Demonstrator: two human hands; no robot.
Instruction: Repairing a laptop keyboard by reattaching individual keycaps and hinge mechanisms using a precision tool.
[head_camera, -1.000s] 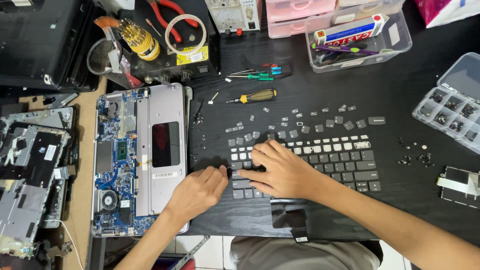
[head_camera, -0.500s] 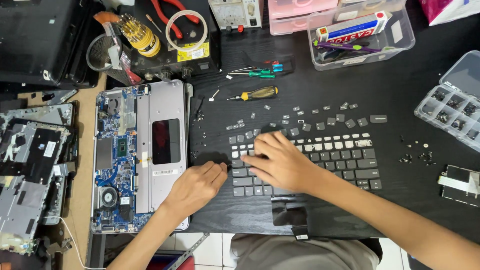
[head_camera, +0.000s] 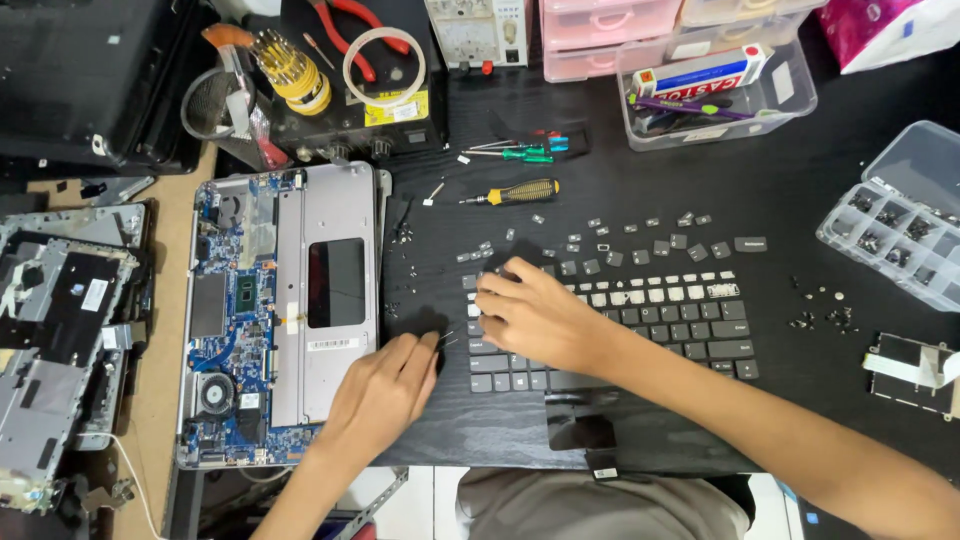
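A dark laptop keyboard (head_camera: 680, 335) lies on the black mat, with several keycaps removed and scattered (head_camera: 640, 240) just beyond it. My right hand (head_camera: 535, 315) rests on the keyboard's upper left corner, fingertips pressing among the keys there. My left hand (head_camera: 385, 385) lies flat on the mat at the keyboard's left edge, its fingertips touching that edge. Whether a small keycap sits under the right fingers is hidden.
An opened laptop base (head_camera: 285, 310) with exposed board lies to the left. A yellow-handled screwdriver (head_camera: 515, 192) and green tweezers (head_camera: 520, 153) sit behind the keycaps. A clear parts organiser (head_camera: 895, 225), loose screws (head_camera: 825, 310) and a small board (head_camera: 915, 370) are at right. Dismantled chassis (head_camera: 60, 340) at far left.
My right hand has slid a little left and up along the keyboard's top rows. My left hand has shifted slightly back toward the keyboard's left edge.
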